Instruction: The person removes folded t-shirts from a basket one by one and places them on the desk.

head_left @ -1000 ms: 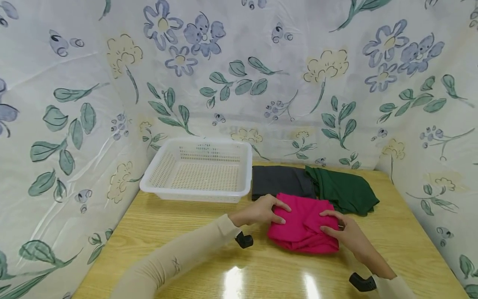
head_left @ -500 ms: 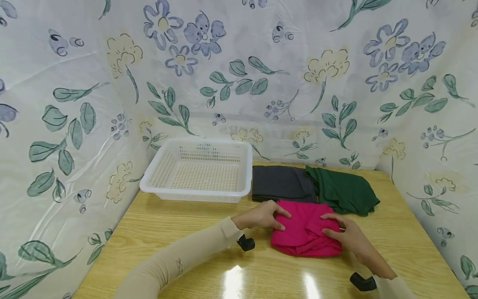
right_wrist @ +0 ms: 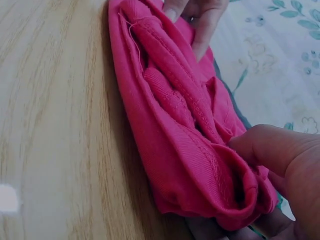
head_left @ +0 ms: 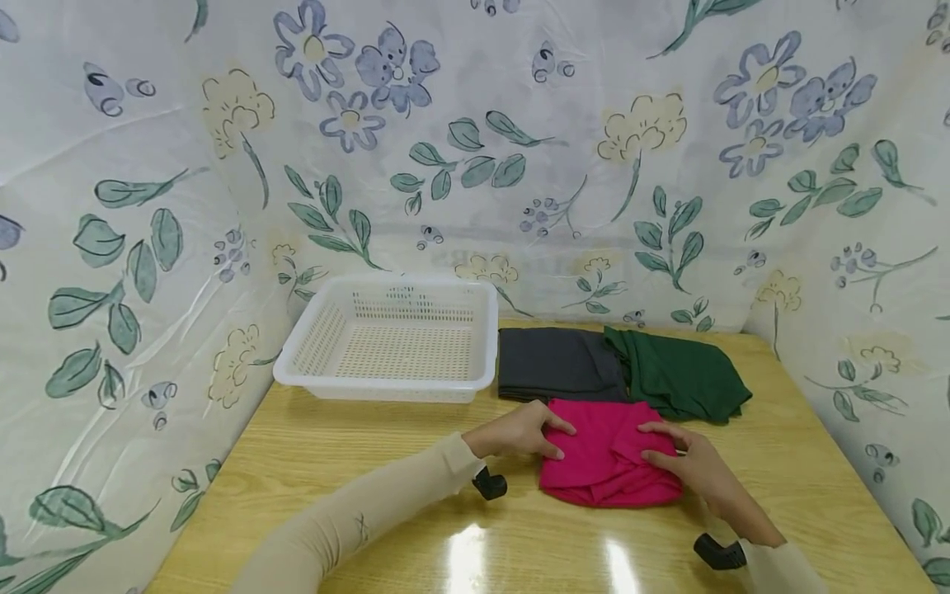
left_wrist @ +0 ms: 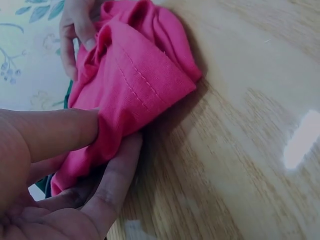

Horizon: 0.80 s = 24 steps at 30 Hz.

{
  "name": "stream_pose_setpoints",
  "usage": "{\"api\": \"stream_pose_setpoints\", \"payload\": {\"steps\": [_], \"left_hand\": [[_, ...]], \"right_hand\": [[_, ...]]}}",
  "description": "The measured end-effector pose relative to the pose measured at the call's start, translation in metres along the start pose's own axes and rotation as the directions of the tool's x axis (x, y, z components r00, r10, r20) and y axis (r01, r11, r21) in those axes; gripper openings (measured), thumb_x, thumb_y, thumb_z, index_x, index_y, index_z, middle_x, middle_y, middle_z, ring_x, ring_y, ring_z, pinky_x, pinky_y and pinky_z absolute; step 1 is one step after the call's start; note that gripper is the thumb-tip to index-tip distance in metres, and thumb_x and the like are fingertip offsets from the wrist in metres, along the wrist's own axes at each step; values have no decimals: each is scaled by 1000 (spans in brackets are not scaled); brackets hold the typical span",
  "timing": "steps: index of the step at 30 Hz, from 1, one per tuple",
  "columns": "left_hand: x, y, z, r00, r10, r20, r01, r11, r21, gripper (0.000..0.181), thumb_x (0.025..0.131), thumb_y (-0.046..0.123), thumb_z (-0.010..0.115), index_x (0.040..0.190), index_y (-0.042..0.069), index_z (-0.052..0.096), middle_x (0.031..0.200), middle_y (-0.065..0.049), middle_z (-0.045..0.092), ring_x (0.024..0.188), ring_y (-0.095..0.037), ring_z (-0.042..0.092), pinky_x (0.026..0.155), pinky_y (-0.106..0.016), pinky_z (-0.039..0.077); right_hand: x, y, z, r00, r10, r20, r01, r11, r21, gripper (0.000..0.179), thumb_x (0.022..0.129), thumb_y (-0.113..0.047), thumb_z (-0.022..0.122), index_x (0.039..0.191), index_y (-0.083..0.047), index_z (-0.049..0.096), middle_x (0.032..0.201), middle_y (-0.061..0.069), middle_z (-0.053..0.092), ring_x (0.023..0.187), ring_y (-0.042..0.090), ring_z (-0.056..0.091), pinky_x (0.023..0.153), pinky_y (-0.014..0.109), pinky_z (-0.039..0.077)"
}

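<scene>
A folded bright pink garment lies near the middle of the wooden table, both hands on it. My left hand grips its left edge; in the left wrist view the thumb lies on top and fingers reach under the cloth. At the opposite edge my right hand holds it the same way, its thumb pressing the top and the other fingers partly hidden beneath. Stitched hems and rolled layers show along the garment's near side in the right wrist view.
Behind the pink garment lie a folded dark grey cloth and a folded green cloth, slightly overlapping. A white perforated plastic basket stands at the back left. Floral sheeting encloses the table at the back and sides.
Both hands keep their hold. The pink garment has slid a little toward the person and slightly right, mostly in the first half second, uncovering more of the grey cloth's front edge.
</scene>
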<state>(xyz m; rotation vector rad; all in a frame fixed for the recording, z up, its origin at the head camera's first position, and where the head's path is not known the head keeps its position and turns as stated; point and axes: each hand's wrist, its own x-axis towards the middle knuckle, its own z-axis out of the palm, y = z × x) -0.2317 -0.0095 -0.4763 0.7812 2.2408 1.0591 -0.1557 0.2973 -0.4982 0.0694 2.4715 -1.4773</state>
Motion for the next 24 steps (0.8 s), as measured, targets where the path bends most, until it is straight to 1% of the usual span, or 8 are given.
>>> {"api": "stream_pose_setpoints", "payload": {"steps": [3,9,12,15,17,19,22,24], "left_hand": [[0,-1,-1,1000,-13,-14,13,1000,-7,40,87,7,83,126,9,75,136,-6,66,98,-11,47,61,-22,35],[1,-1,-3,999,-35,-20,36,999,20,41,87,8,84,127,11,75,139,-9,64,88,-11,46,56,-23,33],[1,-2,-4,1000,-4,-16,5,998,68,40,87,10,84,126,12,76,131,-5,67,89,-10,46,63,-22,38],[2,0,-10,999,34,4,-35,993,114,36,89,12,83,125,11,75,112,2,68,89,-9,50,70,-22,43],[0,3,-16,998,48,36,-52,992,111,34,92,14,79,125,9,73,98,1,67,82,-16,58,71,-25,49],[-3,8,-26,995,56,81,-62,995,77,33,96,15,75,127,5,70,93,-3,68,78,-25,66,70,-31,55],[-11,19,-45,986,88,138,-93,995,30,32,101,17,68,129,1,67,96,-14,72,83,-37,71,73,-41,59],[-18,26,-61,981,131,147,-136,990,25,30,103,19,65,128,2,68,98,-13,74,86,-33,72,76,-44,60]], "right_hand": [[2,-2,1,1000,-5,-1,5,1000,7,55,95,-32,76,143,-12,60,160,25,32,138,48,37,95,43,47],[6,-4,2,1000,-12,-2,12,1000,10,56,95,-31,77,144,-12,60,157,24,39,136,43,40,93,39,46],[5,-4,1,1000,-25,1,25,1000,-16,55,95,-31,77,143,-10,60,157,27,38,136,48,40,95,44,47],[3,-5,-3,999,-50,13,51,998,-43,54,96,-30,76,143,-8,60,154,28,39,128,49,46,91,45,50],[2,-6,-8,998,-57,16,58,997,-48,53,96,-29,76,143,-7,60,149,27,44,120,43,52,85,42,52],[1,-7,-14,998,-62,23,63,997,-42,54,97,-28,74,143,-5,58,145,26,48,113,36,56,79,39,54],[0,-8,-24,997,-70,13,70,997,-29,53,100,-30,71,143,-3,57,139,25,53,107,29,61,76,37,58],[0,-10,-32,994,-111,-13,110,993,-35,51,102,-30,68,141,-1,57,136,24,56,104,28,65,78,37,59]]}}
